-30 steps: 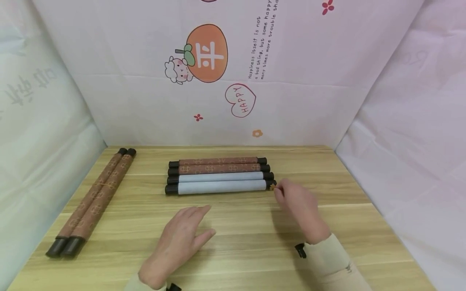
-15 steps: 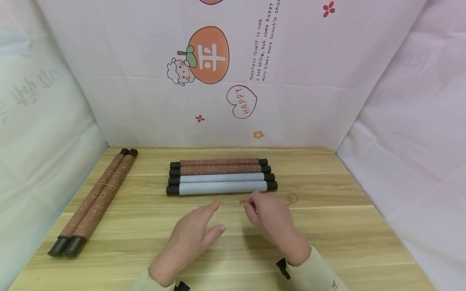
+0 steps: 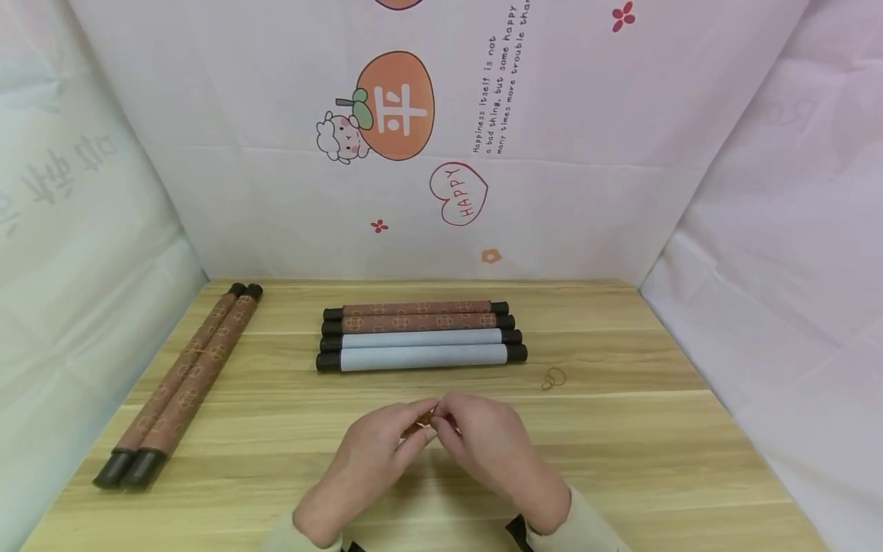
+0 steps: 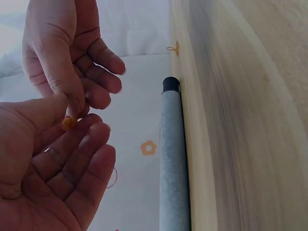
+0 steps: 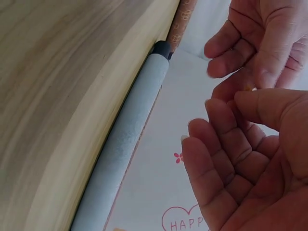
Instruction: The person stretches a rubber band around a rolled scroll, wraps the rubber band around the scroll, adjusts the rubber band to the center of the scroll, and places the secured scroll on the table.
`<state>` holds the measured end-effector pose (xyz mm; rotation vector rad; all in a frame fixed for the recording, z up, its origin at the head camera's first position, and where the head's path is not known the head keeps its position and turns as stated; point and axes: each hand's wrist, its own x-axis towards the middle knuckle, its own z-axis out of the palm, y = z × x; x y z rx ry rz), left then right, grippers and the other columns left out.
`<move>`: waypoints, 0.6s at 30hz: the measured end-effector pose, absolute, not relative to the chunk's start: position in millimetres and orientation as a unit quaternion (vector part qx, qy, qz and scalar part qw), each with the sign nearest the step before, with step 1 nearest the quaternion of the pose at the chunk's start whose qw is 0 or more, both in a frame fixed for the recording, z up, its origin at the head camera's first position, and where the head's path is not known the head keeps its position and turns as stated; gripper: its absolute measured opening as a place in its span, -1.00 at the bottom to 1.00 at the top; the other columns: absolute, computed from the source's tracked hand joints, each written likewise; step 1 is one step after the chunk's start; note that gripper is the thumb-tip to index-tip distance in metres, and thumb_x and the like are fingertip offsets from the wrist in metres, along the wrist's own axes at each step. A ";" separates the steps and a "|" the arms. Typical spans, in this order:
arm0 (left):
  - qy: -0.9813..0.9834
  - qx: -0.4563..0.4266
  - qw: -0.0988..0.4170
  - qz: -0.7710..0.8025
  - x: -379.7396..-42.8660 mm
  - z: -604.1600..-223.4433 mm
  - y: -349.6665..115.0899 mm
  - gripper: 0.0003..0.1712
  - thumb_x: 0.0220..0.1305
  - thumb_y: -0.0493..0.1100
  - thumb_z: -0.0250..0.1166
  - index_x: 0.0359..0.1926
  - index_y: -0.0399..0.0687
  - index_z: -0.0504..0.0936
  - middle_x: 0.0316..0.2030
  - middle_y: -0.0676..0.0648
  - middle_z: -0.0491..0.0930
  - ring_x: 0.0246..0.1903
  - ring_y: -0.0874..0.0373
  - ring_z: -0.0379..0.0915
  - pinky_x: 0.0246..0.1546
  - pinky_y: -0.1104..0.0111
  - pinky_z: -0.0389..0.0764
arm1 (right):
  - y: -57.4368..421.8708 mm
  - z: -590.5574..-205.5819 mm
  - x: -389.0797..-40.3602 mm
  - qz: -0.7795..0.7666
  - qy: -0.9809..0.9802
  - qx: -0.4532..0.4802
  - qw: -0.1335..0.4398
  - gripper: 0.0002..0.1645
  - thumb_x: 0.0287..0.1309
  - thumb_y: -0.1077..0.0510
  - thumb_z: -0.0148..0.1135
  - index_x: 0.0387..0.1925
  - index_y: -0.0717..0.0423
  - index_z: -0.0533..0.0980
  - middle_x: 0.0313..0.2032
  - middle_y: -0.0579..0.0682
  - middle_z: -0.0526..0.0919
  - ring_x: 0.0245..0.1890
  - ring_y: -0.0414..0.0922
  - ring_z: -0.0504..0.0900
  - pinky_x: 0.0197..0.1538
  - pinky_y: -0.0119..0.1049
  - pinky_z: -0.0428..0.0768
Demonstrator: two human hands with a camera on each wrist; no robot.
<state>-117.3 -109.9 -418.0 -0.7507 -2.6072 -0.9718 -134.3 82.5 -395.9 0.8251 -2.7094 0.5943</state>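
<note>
My left hand point(image 3: 372, 448) and right hand point(image 3: 490, 441) meet over the table in front of the middle scrolls. Between their fingertips is a small bunched orange rubber band point(image 4: 70, 123). My right thumb and index finger pinch it, while my left thumb and index finger close on it from the other side. The other fingers of both hands are loosely bent. Just beyond the hands, two light blue scrolls point(image 3: 424, 356) with black end knobs lie side by side. Two brown patterned scrolls point(image 3: 414, 321) lie behind them, all roughly parallel.
Thin rubber bands point(image 3: 554, 378) lie on the wooden table point(image 3: 621, 445), right of the blue scrolls. At the left, a pair of longer-looking brown scrolls point(image 3: 182, 383) lies slanted, with an orange band across the middle. White printed cloth point(image 3: 566, 207) walls the back and sides.
My right hand has come left and nearer from the blue scrolls' right end, bringing the orange rubber band. My left hand has moved slightly right to meet it, its fingers closing in.
</note>
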 end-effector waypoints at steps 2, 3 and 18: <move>-0.893 -0.258 0.153 -0.335 -117.4 -419.5 -110.4 -0.66 0.45 -0.05 0.33 0.18 0.05 0.74 -0.14 0.12 0.79 -0.24 0.39 0.64 -0.21 0.44 0.67 | 82.3 -396.3 -133.2 0.208 -0.925 0.289 0.129 -0.90 0.29 0.18 0.32 -0.38 -0.03 0.64 -0.49 -0.23 0.67 -0.57 -0.44 0.39 -0.47 -0.52 0.45; -0.892 -0.257 0.168 -0.333 -117.5 -420.1 -110.8 -0.69 0.42 -0.09 0.36 0.13 0.06 0.76 -0.16 0.13 0.79 -0.25 0.40 0.64 -0.21 0.44 0.67 | 82.4 -396.3 -132.7 0.212 -0.924 0.292 0.129 -0.90 0.29 0.19 0.32 -0.38 -0.03 0.64 -0.49 -0.23 0.67 -0.57 -0.44 0.39 -0.46 -0.52 0.45; -0.855 -0.151 0.145 -0.474 -115.0 -415.3 -114.4 -0.79 0.27 -0.29 0.43 -0.24 0.18 0.68 -0.32 0.27 0.62 -0.32 0.39 0.53 -0.26 0.44 0.63 | 88.4 -391.8 -133.0 0.244 -0.931 0.256 0.097 -0.88 0.25 0.13 0.26 -0.38 -0.19 0.60 -0.47 -0.36 0.63 -0.46 -0.44 0.51 -0.34 -0.44 0.54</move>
